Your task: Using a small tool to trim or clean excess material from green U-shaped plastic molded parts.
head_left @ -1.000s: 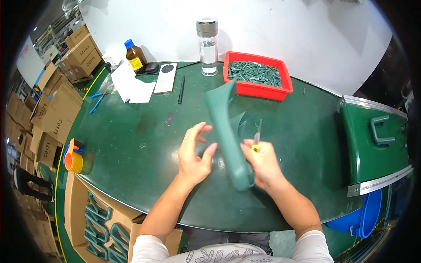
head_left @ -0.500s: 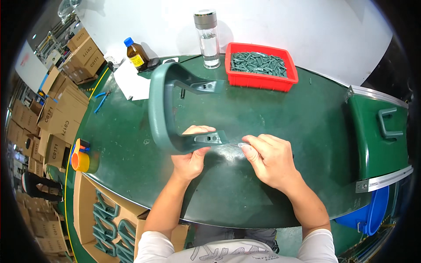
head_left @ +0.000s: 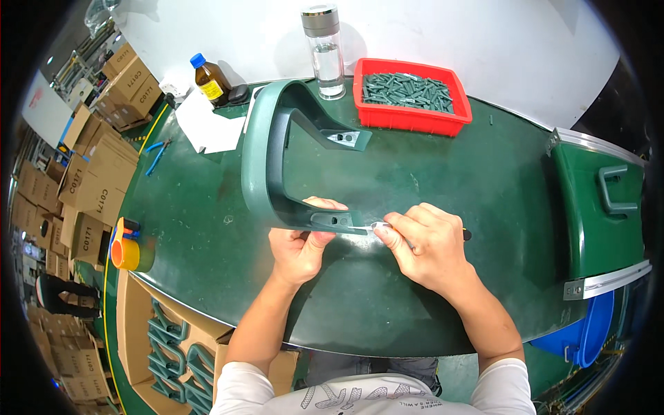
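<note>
A large green U-shaped plastic handle [head_left: 257, 166] is held tilted above the table. My left hand [head_left: 299, 252] is closed around its nearer arm, with the thumb below the end. That end has a pale recess with a dark hole. My right hand [head_left: 429, 245] pinches a slim tool [head_left: 365, 227] with a thin, light metal tip. The tip reaches into or against the handle's nearer end; exact contact is too small to tell. A dark end sticks out behind my right hand, seemingly the same tool's. The handle's farther arm hangs free, its own recess showing.
A red bin [head_left: 415, 123] of small green pieces stands at the back, beside a clear bottle [head_left: 327, 66] and a brown bottle [head_left: 211, 81]. Blue pliers [head_left: 158, 158] and a yellow tape roll [head_left: 126, 253] lie left. A carton [head_left: 131, 328] of green handles stands lower left.
The U-shaped handle has tipped and shifted slightly right, its nearer end closer to my right hand. The dark tool end now shows behind my right hand. Both hands keep their grips.
</note>
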A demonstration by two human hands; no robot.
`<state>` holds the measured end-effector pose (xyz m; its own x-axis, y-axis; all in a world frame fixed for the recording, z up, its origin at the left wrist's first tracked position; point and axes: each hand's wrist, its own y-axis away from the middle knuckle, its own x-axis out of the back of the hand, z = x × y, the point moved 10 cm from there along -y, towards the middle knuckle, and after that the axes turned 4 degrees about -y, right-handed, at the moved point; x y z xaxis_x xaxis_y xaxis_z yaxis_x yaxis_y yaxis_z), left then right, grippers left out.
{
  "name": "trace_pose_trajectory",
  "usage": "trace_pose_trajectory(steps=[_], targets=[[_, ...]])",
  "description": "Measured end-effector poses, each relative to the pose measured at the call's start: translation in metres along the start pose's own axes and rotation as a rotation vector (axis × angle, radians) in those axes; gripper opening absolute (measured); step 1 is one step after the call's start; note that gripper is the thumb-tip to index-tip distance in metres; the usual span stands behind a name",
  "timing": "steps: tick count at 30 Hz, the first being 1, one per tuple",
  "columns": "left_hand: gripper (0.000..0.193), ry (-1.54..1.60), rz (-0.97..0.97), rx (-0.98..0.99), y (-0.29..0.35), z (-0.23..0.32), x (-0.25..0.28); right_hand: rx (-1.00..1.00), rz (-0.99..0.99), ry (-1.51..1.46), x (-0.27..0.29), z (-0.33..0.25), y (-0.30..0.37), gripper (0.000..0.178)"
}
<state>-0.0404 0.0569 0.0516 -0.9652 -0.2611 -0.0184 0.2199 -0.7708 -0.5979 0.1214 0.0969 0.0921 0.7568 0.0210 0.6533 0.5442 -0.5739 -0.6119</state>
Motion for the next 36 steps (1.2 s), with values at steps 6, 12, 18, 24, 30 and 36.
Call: trace_pose_trajectory(steps=[6,12,18,24,30,36], targets=[[0.029,0.033,0.0,0.002,0.0,-0.001,0.0,-0.014,0.008,0.008,0.0,0.0,0.0,0.018],[0.027,0.069,-0.042,0.048,0.001,-0.003,-0.002,-0.019,0.017,0.032,0.001,0.001,-0.001,0.017],[0.025,0.09,-0.038,0.044,0.004,-0.004,-0.006,-0.095,-0.054,-0.167,-0.004,0.015,-0.002,0.018],[0.032,0.199,-0.056,0.069,0.009,-0.012,-0.02,-0.435,-0.126,-0.65,-0.025,0.034,0.009,0.019],[0.036,0.464,-0.138,0.306,0.012,-0.039,-0.04,-0.372,-0.089,-0.691,-0.013,0.037,0.006,0.014],[0.061,0.914,-0.178,0.774,0.035,-0.051,-0.064,-0.448,-0.066,-0.746,-0.018,0.043,0.011,0.017]])
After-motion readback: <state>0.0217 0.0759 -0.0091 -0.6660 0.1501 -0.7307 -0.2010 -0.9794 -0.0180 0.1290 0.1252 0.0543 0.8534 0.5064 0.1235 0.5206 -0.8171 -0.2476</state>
